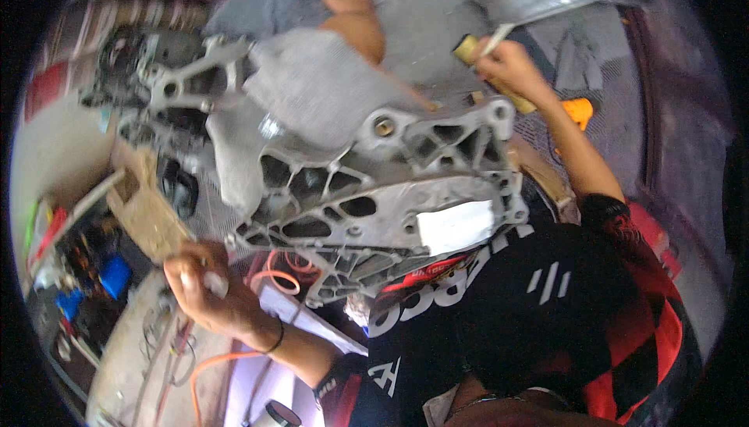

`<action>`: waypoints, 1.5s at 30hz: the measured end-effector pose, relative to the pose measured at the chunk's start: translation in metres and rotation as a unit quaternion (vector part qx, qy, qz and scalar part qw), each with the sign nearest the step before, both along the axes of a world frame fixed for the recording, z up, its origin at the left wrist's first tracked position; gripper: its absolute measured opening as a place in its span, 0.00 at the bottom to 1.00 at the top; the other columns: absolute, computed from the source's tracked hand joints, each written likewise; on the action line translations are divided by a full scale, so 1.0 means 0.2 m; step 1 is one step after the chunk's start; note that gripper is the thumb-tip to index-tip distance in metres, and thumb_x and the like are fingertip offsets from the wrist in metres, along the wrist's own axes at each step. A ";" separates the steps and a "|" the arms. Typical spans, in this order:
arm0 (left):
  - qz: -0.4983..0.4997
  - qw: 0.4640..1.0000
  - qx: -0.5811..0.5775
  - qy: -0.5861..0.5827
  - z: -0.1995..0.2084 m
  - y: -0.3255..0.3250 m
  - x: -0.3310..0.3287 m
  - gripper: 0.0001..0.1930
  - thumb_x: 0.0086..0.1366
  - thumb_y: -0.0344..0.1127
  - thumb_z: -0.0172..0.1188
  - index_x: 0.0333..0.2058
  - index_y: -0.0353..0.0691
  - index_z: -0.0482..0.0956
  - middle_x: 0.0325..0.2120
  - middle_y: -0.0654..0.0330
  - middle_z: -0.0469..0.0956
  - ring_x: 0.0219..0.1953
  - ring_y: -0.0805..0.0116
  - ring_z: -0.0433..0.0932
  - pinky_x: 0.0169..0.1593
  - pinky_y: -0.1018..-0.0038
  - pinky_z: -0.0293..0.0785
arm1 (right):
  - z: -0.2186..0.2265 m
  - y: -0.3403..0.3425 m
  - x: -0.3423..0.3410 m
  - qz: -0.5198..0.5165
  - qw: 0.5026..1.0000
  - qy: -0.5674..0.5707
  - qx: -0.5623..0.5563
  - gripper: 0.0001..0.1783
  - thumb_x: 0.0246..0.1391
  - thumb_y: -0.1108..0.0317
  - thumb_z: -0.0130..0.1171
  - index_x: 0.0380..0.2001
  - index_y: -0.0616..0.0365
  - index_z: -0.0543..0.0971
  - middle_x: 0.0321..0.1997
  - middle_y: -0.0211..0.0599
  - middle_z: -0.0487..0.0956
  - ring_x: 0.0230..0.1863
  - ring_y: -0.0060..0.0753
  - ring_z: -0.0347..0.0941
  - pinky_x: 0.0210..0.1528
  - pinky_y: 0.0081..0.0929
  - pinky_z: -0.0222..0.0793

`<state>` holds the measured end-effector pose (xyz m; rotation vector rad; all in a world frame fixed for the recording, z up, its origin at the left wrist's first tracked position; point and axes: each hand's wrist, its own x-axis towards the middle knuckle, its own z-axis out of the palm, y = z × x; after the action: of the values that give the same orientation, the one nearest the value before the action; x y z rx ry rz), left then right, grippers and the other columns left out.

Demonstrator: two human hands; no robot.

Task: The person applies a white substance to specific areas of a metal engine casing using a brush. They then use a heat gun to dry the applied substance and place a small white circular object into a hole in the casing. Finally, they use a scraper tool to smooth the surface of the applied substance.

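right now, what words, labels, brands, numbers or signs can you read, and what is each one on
Black shirt: large white lettering, partly hidden; not copied here.
Same shirt: slanted white stripes, no words.
Left sleeve: small white letters, blurred.
White slip on the metal frame: no print legible.
Red strip below the metal frame: lettering too small and blurred.

Left head-worn fisheye, wide view, facing down, near the metal frame (386, 210)
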<state>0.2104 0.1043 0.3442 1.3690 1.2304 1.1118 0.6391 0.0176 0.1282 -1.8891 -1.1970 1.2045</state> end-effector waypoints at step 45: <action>0.198 0.973 -0.080 0.087 0.24 -0.17 -0.34 0.17 0.71 0.38 0.50 0.52 0.32 0.70 0.35 0.60 0.79 0.29 0.80 0.72 0.37 0.84 0.68 | -1.70 -1.93 1.08 -0.188 0.921 -0.283 -0.192 0.18 0.55 0.56 0.57 0.35 0.64 0.76 0.30 0.37 0.75 0.32 0.38 0.72 0.34 0.38 0.68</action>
<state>0.1430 0.0711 0.3922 1.1446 1.7370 1.1469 0.8553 -0.3683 -0.2116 -2.7397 -0.8232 0.7336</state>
